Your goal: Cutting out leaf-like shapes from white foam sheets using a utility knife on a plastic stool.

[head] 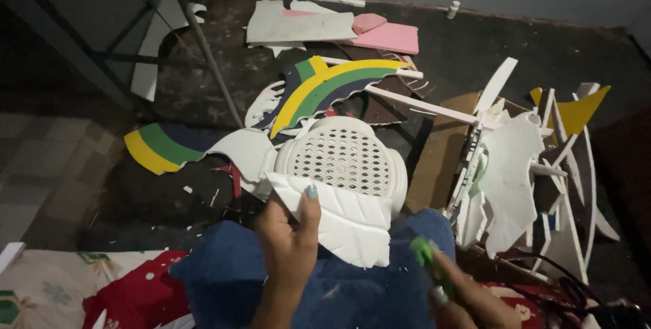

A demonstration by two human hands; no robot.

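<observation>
One white foam piece (339, 224) in left hand (288, 241).

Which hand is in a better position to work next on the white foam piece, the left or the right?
Probably the right hand: it holds a green tool close to the white foam piece. The left hand is occupied gripping that piece, thumb on top.

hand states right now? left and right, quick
Left hand: closed on a white foam leaf-shaped piece, thumb on top.
Right hand: closed around a green tool; it is blurred, so its kind cannot be told.
</observation>
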